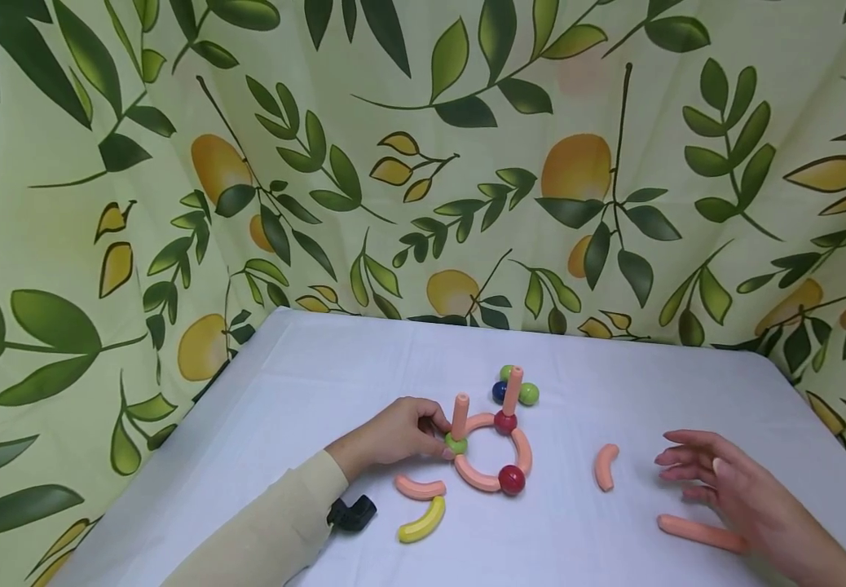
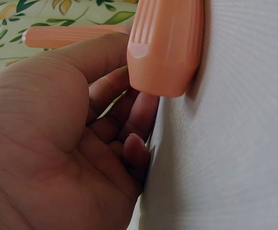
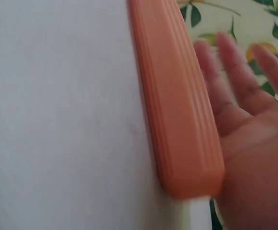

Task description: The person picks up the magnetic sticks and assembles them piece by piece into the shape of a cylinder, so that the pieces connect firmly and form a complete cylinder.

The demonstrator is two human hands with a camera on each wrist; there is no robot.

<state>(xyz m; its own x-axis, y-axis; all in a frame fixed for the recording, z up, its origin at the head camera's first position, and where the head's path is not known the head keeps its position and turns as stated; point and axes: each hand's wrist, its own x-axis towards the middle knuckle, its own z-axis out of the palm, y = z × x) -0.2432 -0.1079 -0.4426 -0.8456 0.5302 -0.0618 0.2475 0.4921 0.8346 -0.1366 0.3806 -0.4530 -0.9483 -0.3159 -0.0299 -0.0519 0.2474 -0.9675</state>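
A leaf-and-fruit-patterned curtain [image 1: 401,114] forms the background. The white table [image 1: 577,538] lies in front of it. The right hand [image 1: 742,485] is released, fingers extended, above the table beside a straight pink rod [image 1: 698,531]; contact with the rod cannot be determined. The left hand [image 1: 394,436] pinches a green ball [image 1: 456,444] at the left of the ring assembly [image 1: 476,473]. The assembly, located mid-table, comprises three curved pink rods joined by this ball, a far red ball [image 1: 505,421] and a near red ball [image 1: 512,479]. One upright rod [image 1: 513,393] stands on the far red ball; another upright rod [image 1: 460,417] stands on the pinched ball. Loose curved pieces: one pink [image 1: 420,488] and one yellow [image 1: 422,522] near the left hand, one pink [image 1: 604,467] between assembly and right hand. Behind the assembly: two light-green balls [image 1: 529,394] and one blue ball [image 1: 500,392].
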